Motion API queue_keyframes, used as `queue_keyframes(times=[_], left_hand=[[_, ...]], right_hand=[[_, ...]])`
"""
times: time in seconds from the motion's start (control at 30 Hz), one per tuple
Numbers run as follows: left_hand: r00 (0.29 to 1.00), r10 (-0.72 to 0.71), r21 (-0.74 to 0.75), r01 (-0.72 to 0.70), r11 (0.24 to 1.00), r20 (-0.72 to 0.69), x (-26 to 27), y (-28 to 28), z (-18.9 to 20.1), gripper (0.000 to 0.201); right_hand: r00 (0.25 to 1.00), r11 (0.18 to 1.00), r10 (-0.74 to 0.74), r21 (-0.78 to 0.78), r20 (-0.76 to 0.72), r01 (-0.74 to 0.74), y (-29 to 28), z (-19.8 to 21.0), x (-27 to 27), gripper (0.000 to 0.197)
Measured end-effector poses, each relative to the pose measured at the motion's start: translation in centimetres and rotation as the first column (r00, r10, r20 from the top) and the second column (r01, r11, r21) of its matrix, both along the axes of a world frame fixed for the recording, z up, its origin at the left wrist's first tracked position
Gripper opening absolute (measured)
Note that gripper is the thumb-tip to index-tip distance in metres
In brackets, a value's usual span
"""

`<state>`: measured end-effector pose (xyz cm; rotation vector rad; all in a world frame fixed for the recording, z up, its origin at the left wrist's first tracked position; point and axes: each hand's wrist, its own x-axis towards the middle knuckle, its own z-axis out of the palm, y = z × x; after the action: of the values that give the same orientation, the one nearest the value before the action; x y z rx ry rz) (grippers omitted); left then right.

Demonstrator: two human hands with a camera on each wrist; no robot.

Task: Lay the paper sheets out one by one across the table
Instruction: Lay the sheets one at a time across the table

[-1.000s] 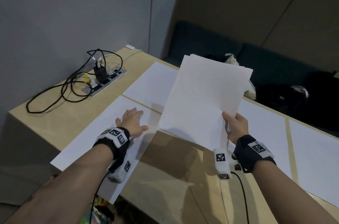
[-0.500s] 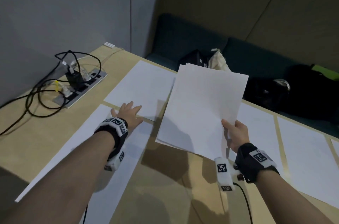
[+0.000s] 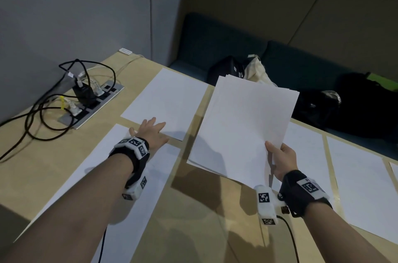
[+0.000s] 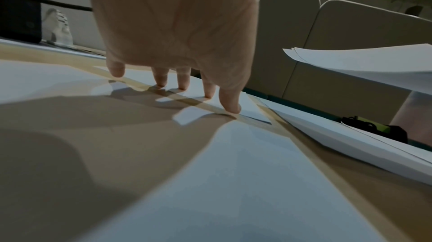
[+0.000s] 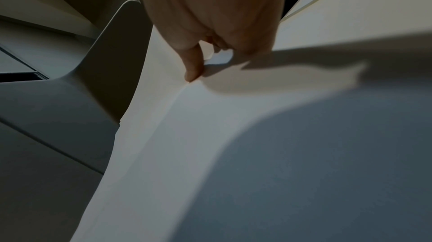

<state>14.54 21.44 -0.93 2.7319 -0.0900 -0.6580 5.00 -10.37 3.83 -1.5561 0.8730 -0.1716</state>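
My right hand (image 3: 280, 158) pinches a stack of white paper sheets (image 3: 243, 131) at its lower right corner and holds it tilted above the table; in the right wrist view the thumb (image 5: 192, 65) presses on the stack (image 5: 210, 135). My left hand (image 3: 151, 131) lies flat with straight fingers, over the gap between a near sheet (image 3: 120, 180) and a far sheet (image 3: 168, 101) lying on the wooden table (image 3: 204, 230). In the left wrist view the fingertips (image 4: 230, 106) touch the far sheet's near edge (image 4: 247, 105). More sheets (image 3: 361, 178) lie to the right.
A power strip (image 3: 90, 103) with plugs and looping black cables (image 3: 36, 124) sits at the table's left, by the grey wall. Behind the table a dark bench holds black bags (image 3: 355, 103) and a cream cloth bag (image 3: 256, 71).
My left hand slid forward from the near sheet up to the far sheet's near edge. The stack in my right hand stays raised, hardly moved.
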Motion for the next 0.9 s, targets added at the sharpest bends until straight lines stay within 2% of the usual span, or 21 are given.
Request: queue_keyframes(times=[0.27, 0.47, 0.6, 0.67, 0.73, 0.9], left_hand=[[0.998, -0.019, -0.013, 0.020, 1.000, 0.052, -1.0, 0.0, -1.0, 0.062], [0.986, 0.120, -0.046, -0.115, 0.992, 0.114, -2.6, 0.8, -0.5, 0.064], [0.979, 0.201, -0.004, -0.201, 0.980, 0.043, -5.0, 2.0, -0.1, 0.085], [0.987, 0.157, 0.082, -0.154, 0.985, -0.032, -6.1, 2.5, 0.0, 0.095], [0.990, 0.108, 0.125, -0.096, 0.988, -0.093, -6.8, 2.7, -0.4, 0.104], [0.982, 0.145, 0.006, -0.145, 0.989, -0.117, -6.9, 2.9, -0.9, 0.105]], right_hand=[[0.999, 1.000, 0.001, 0.029, 0.037, -0.002, 0.3, 0.0, -0.7, 0.031], [0.999, 0.999, 0.030, 0.015, 0.034, -0.031, 0.6, 0.3, -0.9, 0.030], [0.997, 0.998, 0.065, 0.025, 0.028, -0.066, 1.4, 0.0, -0.9, 0.024], [0.996, 0.996, 0.081, 0.032, 0.025, -0.081, 1.9, -0.2, -1.0, 0.021], [0.997, 0.996, 0.079, 0.034, 0.020, -0.080, 2.4, -0.2, -1.2, 0.028], [0.997, 0.996, 0.066, 0.050, 0.038, -0.068, 2.9, -0.1, -1.7, 0.032]])
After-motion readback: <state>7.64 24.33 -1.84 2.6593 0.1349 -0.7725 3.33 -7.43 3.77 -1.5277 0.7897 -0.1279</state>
